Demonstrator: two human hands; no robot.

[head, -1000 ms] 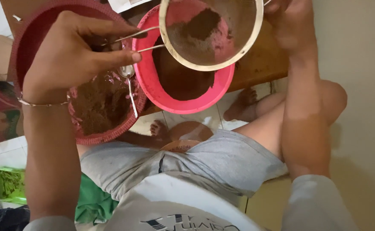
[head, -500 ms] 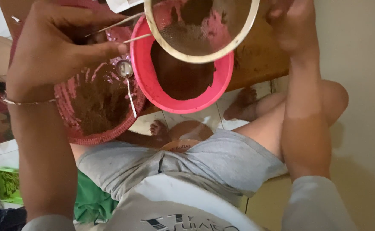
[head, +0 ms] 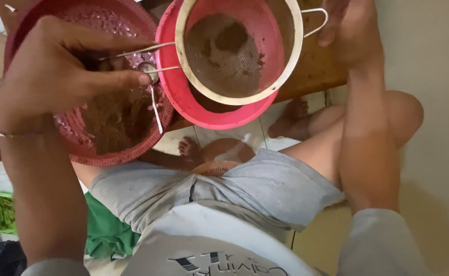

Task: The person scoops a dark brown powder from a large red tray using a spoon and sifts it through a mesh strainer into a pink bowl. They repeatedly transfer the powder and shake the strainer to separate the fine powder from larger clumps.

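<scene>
The left hand (head: pixel 60 76) is clenched round the wire handle of a round mesh sieve (head: pixel 237 48), holding it over the pink bowl (head: pixel 209 110). Brown powder lies in the sieve. The right hand (head: pixel 349 28), beside the sieve's far loop, seems loosely curled; its grip is unclear.

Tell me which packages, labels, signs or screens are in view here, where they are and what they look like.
Printed design: on the front of the person's pale grey shirt, bottom centre; dark lettering, seen upside down.
Orange round thing: on the floor between the knees, just above the grey shorts; it bears small dark print.
No signs or screens in view.
</scene>
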